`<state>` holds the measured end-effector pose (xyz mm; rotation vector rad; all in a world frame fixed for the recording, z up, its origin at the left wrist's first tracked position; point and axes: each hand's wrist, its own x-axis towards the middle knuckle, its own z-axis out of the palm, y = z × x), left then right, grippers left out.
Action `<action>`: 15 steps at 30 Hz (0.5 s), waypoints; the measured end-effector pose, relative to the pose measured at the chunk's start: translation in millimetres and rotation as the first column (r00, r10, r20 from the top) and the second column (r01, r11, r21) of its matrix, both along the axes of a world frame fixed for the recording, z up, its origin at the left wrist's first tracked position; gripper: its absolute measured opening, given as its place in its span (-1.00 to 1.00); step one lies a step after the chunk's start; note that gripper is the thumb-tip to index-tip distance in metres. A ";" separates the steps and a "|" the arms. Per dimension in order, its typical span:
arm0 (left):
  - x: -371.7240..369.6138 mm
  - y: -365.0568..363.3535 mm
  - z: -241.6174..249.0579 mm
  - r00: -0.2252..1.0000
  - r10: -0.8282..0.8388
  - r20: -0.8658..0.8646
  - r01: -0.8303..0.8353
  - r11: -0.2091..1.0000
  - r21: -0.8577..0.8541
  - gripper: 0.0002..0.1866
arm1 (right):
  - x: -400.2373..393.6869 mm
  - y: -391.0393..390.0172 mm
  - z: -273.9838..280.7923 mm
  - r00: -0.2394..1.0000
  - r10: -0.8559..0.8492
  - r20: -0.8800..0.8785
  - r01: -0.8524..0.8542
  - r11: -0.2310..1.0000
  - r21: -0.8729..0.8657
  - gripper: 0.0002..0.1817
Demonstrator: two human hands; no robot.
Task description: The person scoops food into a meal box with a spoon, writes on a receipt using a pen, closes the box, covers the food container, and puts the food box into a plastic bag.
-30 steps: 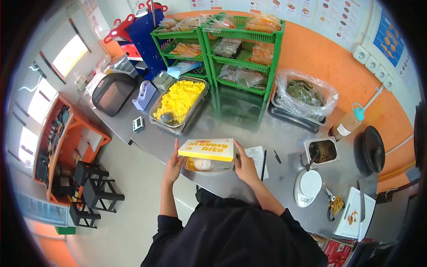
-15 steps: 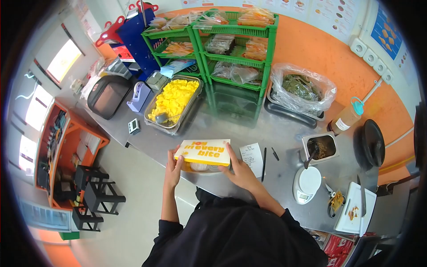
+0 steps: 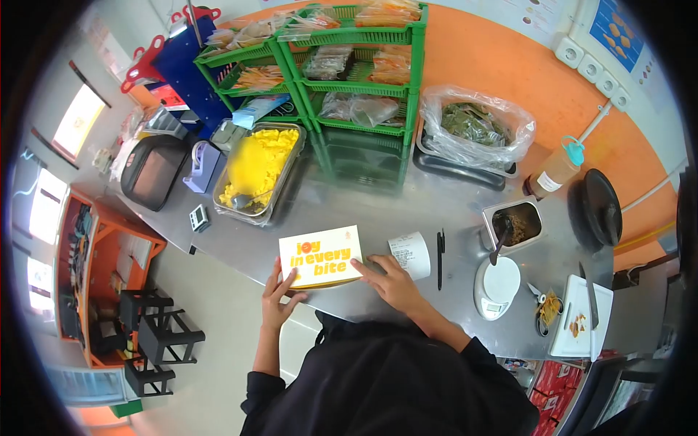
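A white cardboard food box (image 3: 321, 256) with yellow "joy in every bite" lettering lies at the steel table's front edge, its lid down. What is inside is hidden. My left hand (image 3: 275, 305) grips the box's near left corner, with fingers along the side and front. At the opposite side, my right hand (image 3: 396, 285) has its fingers stretched out and apart, one fingertip touching the box's right edge. Just beyond that hand lies a curled printed receipt (image 3: 411, 254), with a black pen (image 3: 440, 260) to its right.
A tray of yellow food (image 3: 270, 163) with a spoon stands behind left, beside green racks (image 3: 356, 91) of packets. To the right are a metal container (image 3: 515, 221), a white scale (image 3: 498, 285), a squeeze bottle (image 3: 556, 172) and a cutting board (image 3: 574, 323) with a knife.
The box's lid has come down flat, and the contents seen at its front are now covered. My right fingers have spread at the box's edge. The whole view has shifted slightly.
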<state>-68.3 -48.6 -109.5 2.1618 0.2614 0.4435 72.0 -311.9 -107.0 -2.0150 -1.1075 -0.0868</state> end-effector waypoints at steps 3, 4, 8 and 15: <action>10.5 17.6 -3.4 0.989 -0.069 0.128 0.022 0.941 0.338 -0.49 | 1.4 1.2 -2.8 0.999 0.018 0.046 -0.020 0.999 0.040 -0.44; 14.7 20.4 3.2 0.975 -0.157 0.158 0.075 0.899 0.431 -0.54 | 2.7 2.3 -3.9 0.997 0.056 0.051 -0.061 0.993 0.097 -0.44; 21.1 30.6 16.8 0.970 -0.245 0.007 0.214 0.863 0.457 -0.62 | 7.7 6.0 -1.5 0.996 0.080 0.037 -0.084 0.988 0.131 -0.46; 49.3 10.3 45.9 0.950 -0.310 -0.026 0.269 0.776 0.571 -0.55 | 2.6 4.4 -5.7 0.985 0.061 0.159 -0.084 0.987 0.140 -0.53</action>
